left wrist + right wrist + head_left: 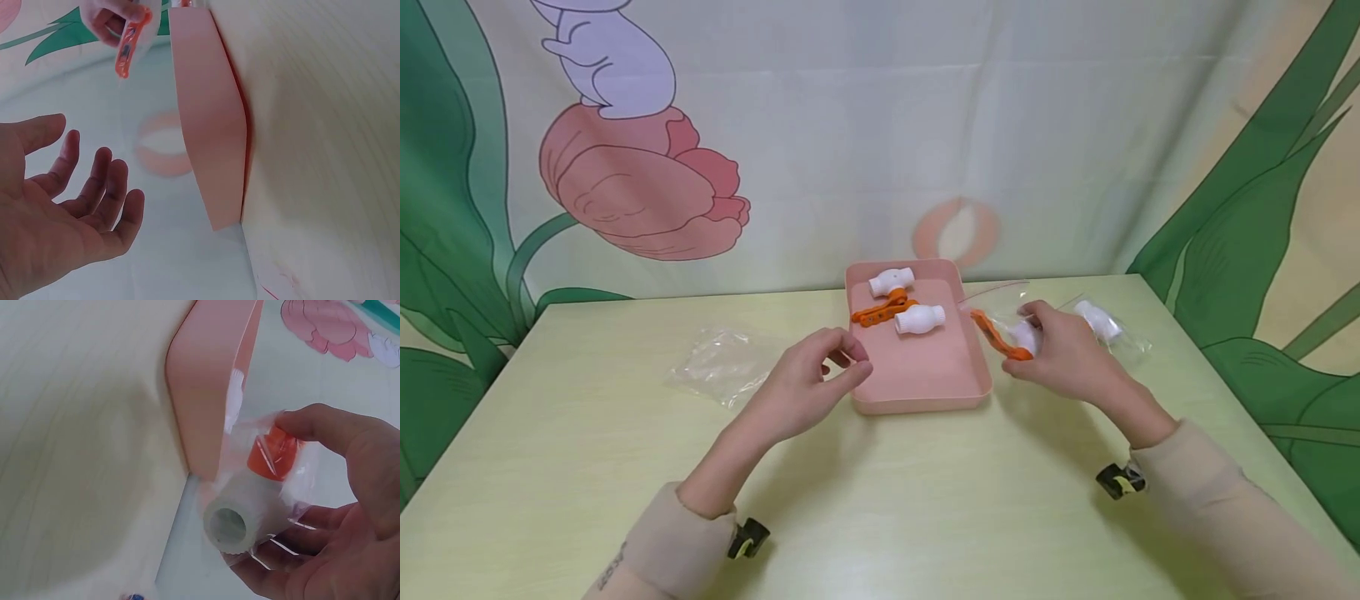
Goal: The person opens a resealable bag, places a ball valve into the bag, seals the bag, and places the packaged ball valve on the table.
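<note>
Between the thumb and fingers of my right hand is a white ball valve with an orange lever handle, wrapped in a clear plastic bag. This hand holds it up beside the right wall of a pink tray. My left hand hovers at the tray's left front side, fingers loosely bent and nothing in them; the palm shows in the left wrist view. Inside the tray lie two unwrapped white valves, one at the back and one nearer the middle, their orange handles side by side.
Another bagged white valve lies on the table right of my right hand. A crumpled clear bag lies left of the tray. Behind the pale wooden table hangs a printed curtain, close to its back edge.
</note>
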Demonstrator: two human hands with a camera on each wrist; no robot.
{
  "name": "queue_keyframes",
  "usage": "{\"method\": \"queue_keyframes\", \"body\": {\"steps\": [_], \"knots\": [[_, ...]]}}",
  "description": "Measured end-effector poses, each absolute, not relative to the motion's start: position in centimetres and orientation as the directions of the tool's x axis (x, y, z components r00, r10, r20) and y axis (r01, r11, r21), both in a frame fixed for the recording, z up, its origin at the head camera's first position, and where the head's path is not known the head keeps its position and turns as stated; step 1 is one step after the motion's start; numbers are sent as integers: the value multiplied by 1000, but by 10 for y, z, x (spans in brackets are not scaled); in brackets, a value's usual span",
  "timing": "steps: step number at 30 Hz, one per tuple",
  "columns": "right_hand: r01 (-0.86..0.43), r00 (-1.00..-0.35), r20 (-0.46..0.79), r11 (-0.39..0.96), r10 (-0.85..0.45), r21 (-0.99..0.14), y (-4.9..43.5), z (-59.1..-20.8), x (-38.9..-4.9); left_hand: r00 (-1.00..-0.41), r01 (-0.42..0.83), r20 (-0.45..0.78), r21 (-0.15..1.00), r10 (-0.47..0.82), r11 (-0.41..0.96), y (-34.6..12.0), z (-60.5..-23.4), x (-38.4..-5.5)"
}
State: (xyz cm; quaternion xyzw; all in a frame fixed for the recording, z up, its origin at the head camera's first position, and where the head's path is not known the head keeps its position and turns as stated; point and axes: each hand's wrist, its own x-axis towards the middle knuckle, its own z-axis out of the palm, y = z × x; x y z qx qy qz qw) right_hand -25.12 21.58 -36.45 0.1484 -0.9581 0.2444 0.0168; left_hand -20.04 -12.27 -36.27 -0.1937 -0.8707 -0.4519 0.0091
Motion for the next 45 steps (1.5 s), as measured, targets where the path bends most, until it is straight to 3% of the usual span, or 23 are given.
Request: {"method": "queue_keyframes", "body": {"steps": [16,30,45], "knots": [[-235,-953,-97,900,-288,-368,256,-387,-268,-906,339,114,770,407,541,-128,-368,-201],[-153,-968,-134,918,-214,-365,267,-398,-283,-881,324,31,765,472,556,-129,-372,-201],[-162,-971,-118,939,-206,-302,273,-398,-293,-851,328,-44,734,524,594,-130,-375,-200]]}}
